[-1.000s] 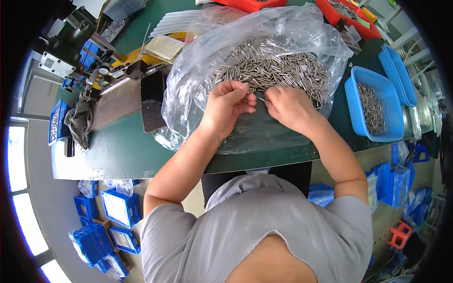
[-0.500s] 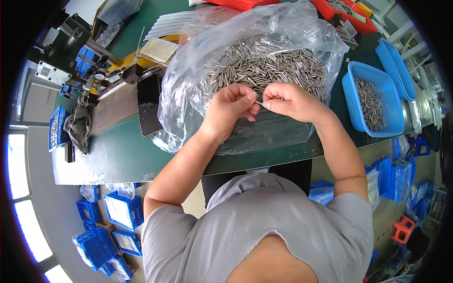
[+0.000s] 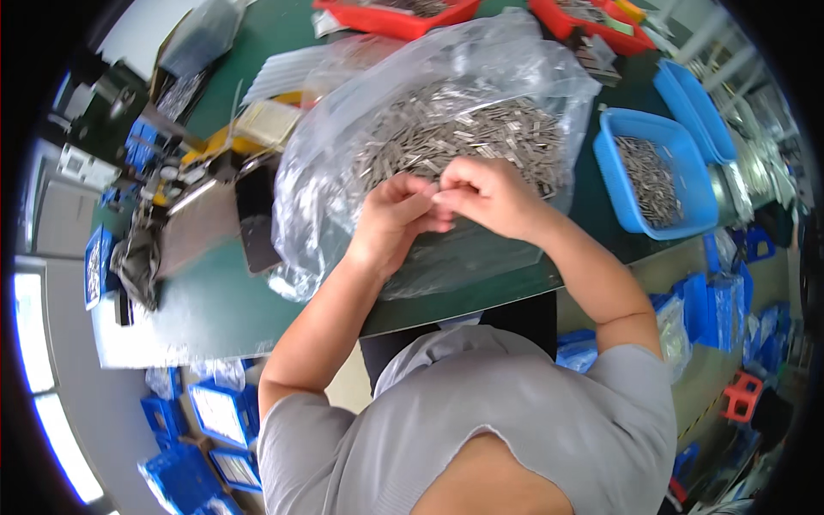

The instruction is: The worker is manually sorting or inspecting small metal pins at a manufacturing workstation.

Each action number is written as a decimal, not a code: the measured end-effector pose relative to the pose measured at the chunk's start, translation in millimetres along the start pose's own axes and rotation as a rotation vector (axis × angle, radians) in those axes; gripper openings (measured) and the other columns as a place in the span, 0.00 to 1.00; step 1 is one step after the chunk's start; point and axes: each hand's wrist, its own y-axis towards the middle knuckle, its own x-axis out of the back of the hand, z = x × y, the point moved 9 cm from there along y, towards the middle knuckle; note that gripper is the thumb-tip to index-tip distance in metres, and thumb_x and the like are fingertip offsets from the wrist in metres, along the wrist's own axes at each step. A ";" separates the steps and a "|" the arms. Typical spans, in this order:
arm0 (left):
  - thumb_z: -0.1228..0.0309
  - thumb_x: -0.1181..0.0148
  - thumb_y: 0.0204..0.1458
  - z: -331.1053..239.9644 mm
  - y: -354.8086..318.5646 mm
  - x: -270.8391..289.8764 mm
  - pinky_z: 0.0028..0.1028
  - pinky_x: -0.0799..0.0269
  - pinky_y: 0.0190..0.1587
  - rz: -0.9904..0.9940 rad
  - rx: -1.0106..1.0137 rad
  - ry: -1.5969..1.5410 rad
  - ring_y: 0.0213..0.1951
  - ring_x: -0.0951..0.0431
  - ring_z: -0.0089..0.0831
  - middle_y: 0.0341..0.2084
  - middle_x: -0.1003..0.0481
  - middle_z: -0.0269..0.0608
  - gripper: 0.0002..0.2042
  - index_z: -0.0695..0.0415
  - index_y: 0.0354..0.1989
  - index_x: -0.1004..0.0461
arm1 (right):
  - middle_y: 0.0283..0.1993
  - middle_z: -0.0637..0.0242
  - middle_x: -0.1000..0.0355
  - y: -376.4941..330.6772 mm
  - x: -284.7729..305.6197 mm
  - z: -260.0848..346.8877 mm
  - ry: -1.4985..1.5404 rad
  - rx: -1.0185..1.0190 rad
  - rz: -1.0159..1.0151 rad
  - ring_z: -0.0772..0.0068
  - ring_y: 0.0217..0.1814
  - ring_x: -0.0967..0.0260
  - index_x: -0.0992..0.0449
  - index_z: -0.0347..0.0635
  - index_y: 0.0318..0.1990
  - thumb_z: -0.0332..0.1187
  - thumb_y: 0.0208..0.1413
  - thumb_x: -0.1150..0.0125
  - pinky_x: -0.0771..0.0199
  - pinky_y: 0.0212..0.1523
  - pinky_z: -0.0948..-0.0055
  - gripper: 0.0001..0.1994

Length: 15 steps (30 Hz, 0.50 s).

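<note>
Fingers of both hands are pinched nearly shut and now meet tip to tip over the near side of the clear plastic bag [image 3: 446,120], where half a second ago they were a little apart with a thin metal piece between them. The left hand [image 3: 396,219] and right hand [image 3: 491,196] have closed together, so the piece seems to be passing between them or being checked; it is too small to make out now. The heap of small metal pins [image 3: 463,129] lies in the bag at the middle of the green desk [image 3: 215,309], just beyond the hands. A blue tray [image 3: 654,172] with more pins sits toward the desk's right edge.
</note>
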 end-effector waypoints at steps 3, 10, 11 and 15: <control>0.75 0.49 0.54 -11.2 -7.4 14.2 0.28 0.24 0.34 -0.107 -0.065 0.028 0.28 0.24 0.30 0.26 0.25 0.45 0.04 0.64 0.34 0.31 | 0.20 0.67 0.33 -1.0 27.0 11.4 -0.030 0.010 -0.154 0.82 0.22 0.37 0.31 0.37 0.27 0.29 0.50 0.39 0.38 0.22 0.77 0.07; 0.74 0.49 0.55 -17.7 -12.3 13.9 0.27 0.25 0.34 -0.108 -0.091 0.032 0.29 0.24 0.29 0.27 0.26 0.43 0.04 0.63 0.33 0.32 | 0.32 0.62 0.30 -65.3 179.0 19.2 -1.086 -0.313 -0.636 0.53 0.32 0.31 0.31 0.46 0.32 0.36 0.49 0.44 0.32 0.30 0.57 0.06; 0.74 0.48 0.55 -16.1 -4.4 6.0 0.27 0.25 0.34 -0.072 -0.084 0.018 0.29 0.24 0.29 0.27 0.26 0.43 0.04 0.63 0.33 0.32 | 0.35 0.61 0.30 -80.9 199.1 8.2 -1.161 -0.447 -0.561 0.53 0.35 0.30 0.29 0.46 0.34 0.36 0.49 0.44 0.32 0.33 0.57 0.07; 0.73 0.47 0.55 -18.6 -4.1 9.1 0.26 0.25 0.33 -0.098 -0.083 0.010 0.29 0.24 0.28 0.27 0.26 0.43 0.05 0.62 0.32 0.31 | 0.47 0.63 0.30 -98.8 216.7 -22.2 -1.166 -0.556 -0.442 0.55 0.45 0.31 0.26 0.46 0.42 0.35 0.49 0.43 0.31 0.43 0.62 0.12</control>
